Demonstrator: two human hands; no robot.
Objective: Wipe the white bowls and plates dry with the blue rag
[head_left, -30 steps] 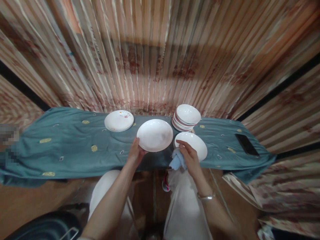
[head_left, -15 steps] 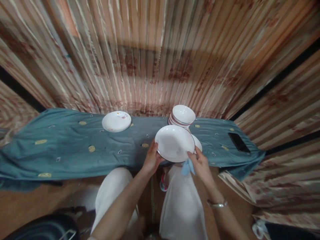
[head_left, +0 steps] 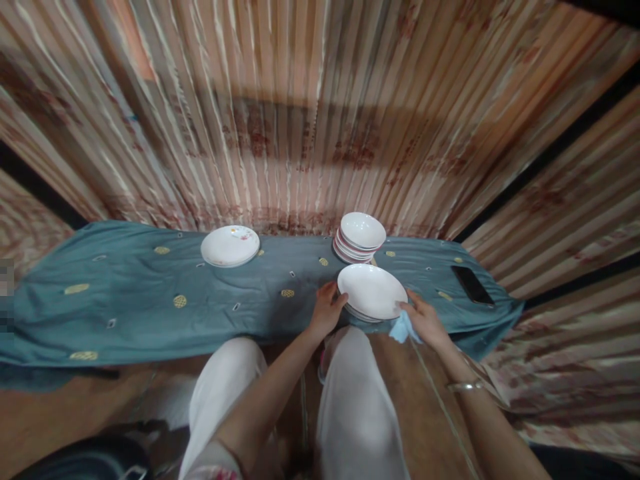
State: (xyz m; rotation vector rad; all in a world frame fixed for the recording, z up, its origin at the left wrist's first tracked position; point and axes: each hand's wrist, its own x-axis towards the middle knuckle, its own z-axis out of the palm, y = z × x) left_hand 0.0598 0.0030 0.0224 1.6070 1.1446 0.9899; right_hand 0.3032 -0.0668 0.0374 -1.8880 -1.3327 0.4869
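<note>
A white oval-looking plate (head_left: 374,292) is gripped at both sides, over other plates (head_left: 364,317) whose edges show beneath it near the table's front. My left hand (head_left: 327,308) is closed on its left rim, thumb on top. My right hand (head_left: 424,319) pinches the right rim and also has a light blue cloth (head_left: 404,328) hanging under its fingers. Whether the held plate rests fully on those below, I cannot tell. Just behind it stands a stack of white bowls (head_left: 363,233) with reddish bands.
A blue-green patterned cloth covers the long table (head_left: 265,280). At the back left lie stacked plates (head_left: 230,247) with a floral print. A black phone (head_left: 473,285) lies at the right end. Pleated curtains (head_left: 300,133) hang behind, and a dark round object (head_left: 75,460) is at lower left.
Both hands have carried the plate to the right and lowered it over the plates near the table's front. The blue cloth has moved along with my right hand.
</note>
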